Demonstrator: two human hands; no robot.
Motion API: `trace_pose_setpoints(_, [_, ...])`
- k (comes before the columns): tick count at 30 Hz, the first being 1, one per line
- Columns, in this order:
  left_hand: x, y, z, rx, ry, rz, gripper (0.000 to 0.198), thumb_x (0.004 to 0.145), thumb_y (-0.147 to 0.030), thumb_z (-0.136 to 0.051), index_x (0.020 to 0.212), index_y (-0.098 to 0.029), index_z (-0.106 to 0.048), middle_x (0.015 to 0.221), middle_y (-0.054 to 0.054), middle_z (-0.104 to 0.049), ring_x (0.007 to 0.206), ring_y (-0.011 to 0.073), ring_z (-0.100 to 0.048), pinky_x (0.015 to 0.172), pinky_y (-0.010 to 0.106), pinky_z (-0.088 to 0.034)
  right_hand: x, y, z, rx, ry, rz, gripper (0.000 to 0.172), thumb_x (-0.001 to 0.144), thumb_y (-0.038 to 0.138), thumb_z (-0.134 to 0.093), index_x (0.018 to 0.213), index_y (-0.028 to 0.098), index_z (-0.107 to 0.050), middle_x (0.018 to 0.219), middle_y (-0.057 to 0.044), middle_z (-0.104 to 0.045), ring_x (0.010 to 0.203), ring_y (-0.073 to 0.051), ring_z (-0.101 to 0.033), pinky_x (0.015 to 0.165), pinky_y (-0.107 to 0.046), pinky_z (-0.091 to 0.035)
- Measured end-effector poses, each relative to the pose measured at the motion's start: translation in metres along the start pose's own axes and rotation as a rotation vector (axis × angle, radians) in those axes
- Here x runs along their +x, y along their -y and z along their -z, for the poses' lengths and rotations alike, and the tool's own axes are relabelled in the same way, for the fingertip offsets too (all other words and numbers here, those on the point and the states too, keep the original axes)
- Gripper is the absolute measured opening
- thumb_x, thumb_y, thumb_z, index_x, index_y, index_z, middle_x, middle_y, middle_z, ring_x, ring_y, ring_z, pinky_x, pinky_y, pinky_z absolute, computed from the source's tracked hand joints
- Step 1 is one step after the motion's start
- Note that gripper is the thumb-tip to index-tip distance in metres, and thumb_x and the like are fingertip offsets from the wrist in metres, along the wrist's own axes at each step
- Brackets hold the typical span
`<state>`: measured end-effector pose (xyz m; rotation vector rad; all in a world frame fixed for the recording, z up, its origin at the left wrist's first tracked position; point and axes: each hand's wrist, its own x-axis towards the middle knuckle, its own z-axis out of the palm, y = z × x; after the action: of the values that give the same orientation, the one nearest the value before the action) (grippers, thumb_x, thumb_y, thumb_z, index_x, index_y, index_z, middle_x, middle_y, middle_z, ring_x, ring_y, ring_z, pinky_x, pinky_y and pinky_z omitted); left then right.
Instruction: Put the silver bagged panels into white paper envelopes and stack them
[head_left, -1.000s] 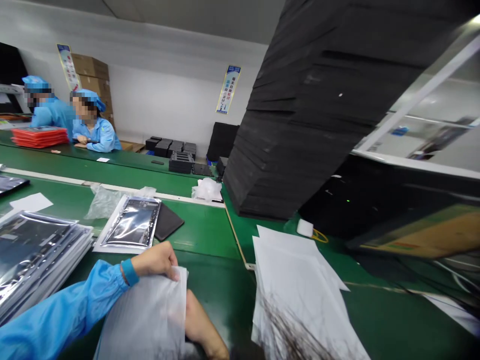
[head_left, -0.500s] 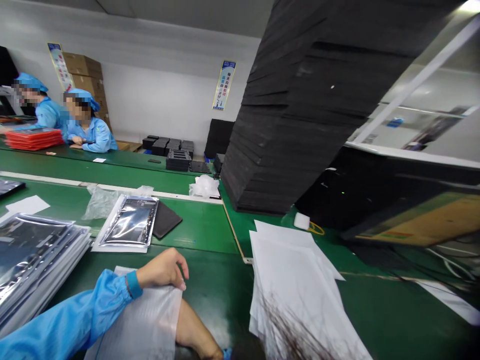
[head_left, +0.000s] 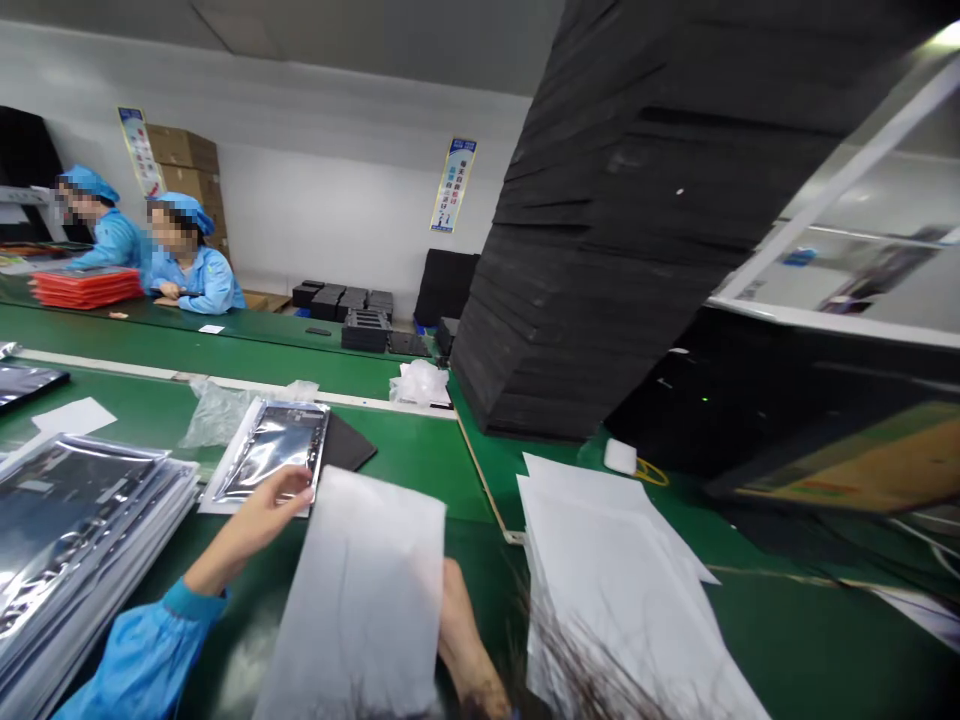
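Nearest the camera, over the green bench point(head_left: 420, 470), a white foam pouch point(head_left: 360, 600) is held tilted up. The right hand point(head_left: 454, 615) lies behind it, mostly hidden, so its grip cannot be told. The left hand point(head_left: 262, 512), fingers loosely spread, touches the near edge of a silver bagged panel point(head_left: 270, 452), which lies just beside a dark flat pad point(head_left: 351, 450). Stack of silver bags point(head_left: 67, 520) at left; pile of white pouches point(head_left: 607, 570) at right. Beyond, a tall stack of black trays point(head_left: 622, 230). Farthest, two seated co-workers point(head_left: 191, 275) in blue beside red trays point(head_left: 86, 287).
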<state>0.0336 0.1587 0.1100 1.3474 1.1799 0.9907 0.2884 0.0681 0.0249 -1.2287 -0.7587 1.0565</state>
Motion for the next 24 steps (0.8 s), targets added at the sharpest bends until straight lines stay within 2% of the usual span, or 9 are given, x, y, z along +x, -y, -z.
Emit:
trace_pose_setpoints(2, [-0.01,0.025,-0.004,-0.188,0.323,0.223,0.063,0.065,-0.064,-0.085,0.11,-0.023,-0.074,0.105,0.008,-0.082,0.106,0.0309,-0.075,0.096,0.043,-0.058,0.007,-0.001,0.006,-0.009,-0.036,-0.004,0.025,0.059,0.039,-0.086,0.064,0.015,-0.081,0.057,-0.001,-0.074,0.055,-0.022,-0.062,0.052,-0.036,-0.056])
trace_pose_setpoints(4, [-0.017,0.044,-0.012,-0.293,0.545,0.31,0.058,0.058,-0.053,-0.092,0.105,-0.024,-0.077,0.102,0.005,-0.083,0.106,0.0327,-0.075,0.096,0.041,-0.058,0.012,-0.003,0.008,-0.024,-0.063,-0.012,0.027,0.06,0.041,-0.086,0.071,0.016,-0.084,0.063,-0.004,-0.078,0.063,-0.027,-0.067,0.059,-0.041,-0.06])
trace_pose_setpoints(6, [-0.02,0.055,-0.017,-0.36,0.572,0.309,0.053,0.053,-0.042,-0.095,0.101,-0.026,-0.079,0.1,0.002,-0.083,0.104,0.0338,-0.076,0.094,0.04,-0.058,0.017,-0.005,0.01,-0.03,-0.112,-0.003,0.029,0.059,0.043,-0.086,0.072,0.017,-0.084,0.067,-0.005,-0.079,0.069,-0.03,-0.071,0.065,-0.043,-0.062])
trace_pose_setpoints(9, [-0.018,0.063,-0.015,-0.45,0.5,0.292,0.046,0.056,-0.035,-0.094,0.099,-0.029,-0.08,0.098,0.0,-0.084,0.1,0.0336,-0.076,0.089,0.038,-0.058,0.021,-0.004,0.013,0.011,-0.32,0.078,0.037,0.063,0.054,-0.084,0.078,0.02,-0.083,0.079,-0.007,-0.082,0.08,-0.03,-0.077,0.075,-0.042,-0.064])
trace_pose_setpoints(11, [-0.015,0.067,-0.012,-0.503,0.469,0.274,0.045,0.058,-0.032,-0.094,0.101,-0.03,-0.081,0.101,0.0,-0.084,0.102,0.0333,-0.076,0.09,0.038,-0.058,0.018,-0.001,0.012,0.103,-0.372,0.052,0.049,0.067,0.065,-0.08,0.089,0.021,-0.083,0.091,-0.011,-0.084,0.086,-0.031,-0.078,0.075,-0.042,-0.064])
trace_pose_setpoints(15, [-0.013,0.076,-0.009,-0.532,0.486,0.249,0.049,0.059,-0.029,-0.094,0.107,-0.03,-0.081,0.107,0.001,-0.084,0.11,0.0346,-0.074,0.096,0.039,-0.057,-0.001,0.015,-0.004,0.091,-0.019,-0.147,0.058,0.066,0.069,-0.08,0.092,0.016,-0.083,0.08,-0.014,-0.082,0.07,-0.03,-0.075,0.06,-0.04,-0.059])
trace_pose_setpoints(18, [-0.014,0.08,-0.007,-0.523,0.637,0.266,0.044,0.066,-0.033,-0.09,0.109,-0.025,-0.08,0.112,0.005,-0.083,0.113,0.0337,-0.073,0.099,0.039,-0.056,-0.021,0.046,-0.006,-0.283,-0.078,-0.039,0.046,0.058,0.061,-0.085,0.064,0.016,-0.078,0.059,-0.006,-0.073,0.059,-0.024,-0.066,0.054,-0.032,-0.051])
trace_pose_setpoints(21, [-0.015,0.085,-0.002,-0.548,0.762,0.325,0.047,0.075,-0.037,-0.086,0.118,-0.021,-0.076,0.127,0.012,-0.078,0.115,0.0317,-0.075,0.098,0.039,-0.057,-0.039,0.099,0.023,-0.562,-0.284,0.037,0.045,0.055,0.065,-0.08,0.054,0.021,-0.074,0.055,-0.004,-0.071,0.062,-0.025,-0.066,0.057,-0.032,-0.053])
trace_pose_setpoints(24, [-0.011,0.09,0.005,-0.568,0.702,0.323,0.049,0.08,-0.038,-0.084,0.123,-0.018,-0.072,0.134,0.016,-0.075,0.113,0.0293,-0.076,0.096,0.038,-0.059,-0.053,0.156,0.081,-0.716,-0.513,0.046,0.039,0.046,0.065,-0.078,0.053,0.027,-0.077,0.055,-0.005,-0.072,0.062,-0.03,-0.069,0.057,-0.036,-0.057])
